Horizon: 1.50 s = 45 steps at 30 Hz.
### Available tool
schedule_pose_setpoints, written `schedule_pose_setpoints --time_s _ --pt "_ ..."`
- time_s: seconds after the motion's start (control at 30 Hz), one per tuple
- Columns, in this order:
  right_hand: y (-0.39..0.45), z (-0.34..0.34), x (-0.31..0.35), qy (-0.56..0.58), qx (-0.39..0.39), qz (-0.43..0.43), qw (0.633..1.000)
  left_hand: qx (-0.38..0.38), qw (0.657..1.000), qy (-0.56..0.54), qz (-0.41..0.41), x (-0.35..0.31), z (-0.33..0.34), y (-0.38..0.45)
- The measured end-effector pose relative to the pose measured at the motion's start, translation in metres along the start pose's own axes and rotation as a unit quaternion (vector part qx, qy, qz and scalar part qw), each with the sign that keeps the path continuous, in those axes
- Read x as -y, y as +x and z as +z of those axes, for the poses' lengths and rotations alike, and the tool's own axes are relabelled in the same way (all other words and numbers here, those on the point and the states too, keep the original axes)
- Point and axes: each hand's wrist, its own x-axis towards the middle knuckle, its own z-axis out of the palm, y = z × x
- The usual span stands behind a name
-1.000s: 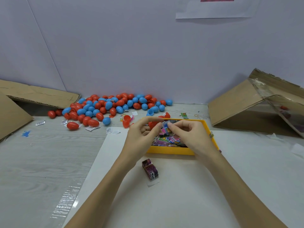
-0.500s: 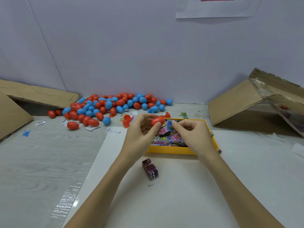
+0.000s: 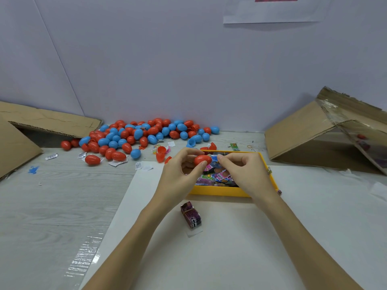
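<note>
Pale bench (image 3: 62, 195) bears a yellow tray (image 3: 219, 191); above its left half our left grip (image 3: 180, 173) pinches a red egg (image 3: 202, 160), our right grip (image 3: 245, 172) curled alongside, holding we cannot tell what.

Grey table (image 3: 52, 195) under white sheet (image 3: 230, 258), egg pile (image 3: 134, 137), cardboard boxes (image 3: 297, 132).

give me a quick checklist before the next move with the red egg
1. Left hand grips the red egg: ok.
2. Egg halves fully shut: cannot tell, fingers cover part of it.
3. What the right hand pinches beside the egg: cannot tell.
4. Yellow tray lies under both hands to catch a drop: ok.
5. Banded bundle on the white sheet lies apart from both forearms: ok.
</note>
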Motion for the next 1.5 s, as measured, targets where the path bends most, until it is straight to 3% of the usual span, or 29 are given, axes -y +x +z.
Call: schedule_pose_setpoints --time_s 0.47,0.77,0.97,1.2,1.5 --pt "-0.001 0.003 0.000 -0.063 0.015 -0.021 0.998 0.023 0.999 -0.023 -0.011 -0.004 -0.002 -0.001" --pt "-0.001 0.004 0.001 0.127 0.040 0.041 0.990 0.012 0.996 -0.087 0.000 -0.002 -0.001 -0.001" --pt "-0.002 0.011 0.001 0.181 0.011 0.018 0.983 -0.010 0.997 -0.060 0.043 0.000 -0.002 0.002" --pt "-0.003 0.015 -0.001 0.169 -0.021 -0.007 0.985 -0.015 0.997 -0.056 0.049 0.001 -0.003 0.002" --pt "-0.004 0.015 -0.001 0.145 -0.007 -0.008 0.989 -0.002 0.996 -0.053 0.067 0.000 -0.006 0.003"
